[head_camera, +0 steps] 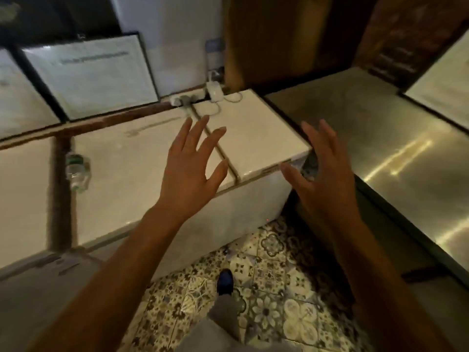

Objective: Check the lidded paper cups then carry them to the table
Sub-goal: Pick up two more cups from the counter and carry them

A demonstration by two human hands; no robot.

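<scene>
A white chest freezer (pixel 142 158) with 2 lids fills the middle of the view; a steel surface (pixel 396 153) stands to its right. Patterned floor tiles (pixel 274 295) lie below, with a dark shoe (pixel 225 280) stepping on them. Framed panels (pixel 94 74) lean against the wall behind the freezer. The left hand (pixel 187 171) hangs over the freezer lids, fingers (pixel 203 133) spread wide and holding nothing. The right hand (pixel 322 171) hangs past the freezer's right corner, fingers loosely apart and empty too. A clear bottle (pixel 76 171) sits at the freezer's left edge. A plug (pixel 214 91) rests at its back. No cups are in view.
</scene>
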